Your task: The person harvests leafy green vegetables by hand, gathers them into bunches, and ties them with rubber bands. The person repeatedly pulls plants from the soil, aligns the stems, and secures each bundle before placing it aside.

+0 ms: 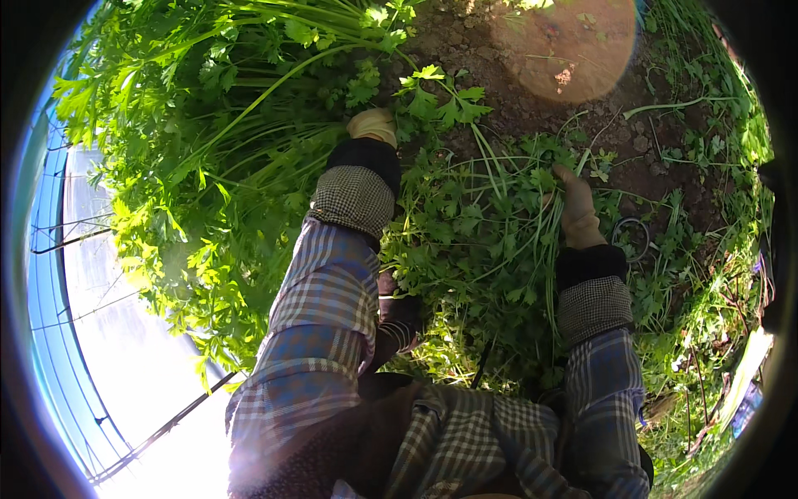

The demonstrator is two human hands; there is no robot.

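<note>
My left hand (pixel 373 125) reaches in at the base of the tall standing celery-like plants (pixel 268 118); its fingers are hidden behind leaves and stems. Thin green stalks pass just left of its wrist. With my right hand (pixel 576 209) I grip a bunch of cut-looking leafy stems (pixel 499 224), thumb up over the stalks. Their leaves spread to the left, between my two forearms. Both forearms are in checked sleeves with dark cuffs. A thin ring-shaped object (pixel 631 238) lies on the ground just right of my right wrist.
Brown soil (pixel 474 56) shows ahead, with a loose pale stalk (pixel 679 107) on it. Scattered greens (pixel 692 293) cover the right side. Translucent sheeting (pixel 149 349) on a metal frame stands at the left. A shoe (pixel 396 321) shows beneath my left arm.
</note>
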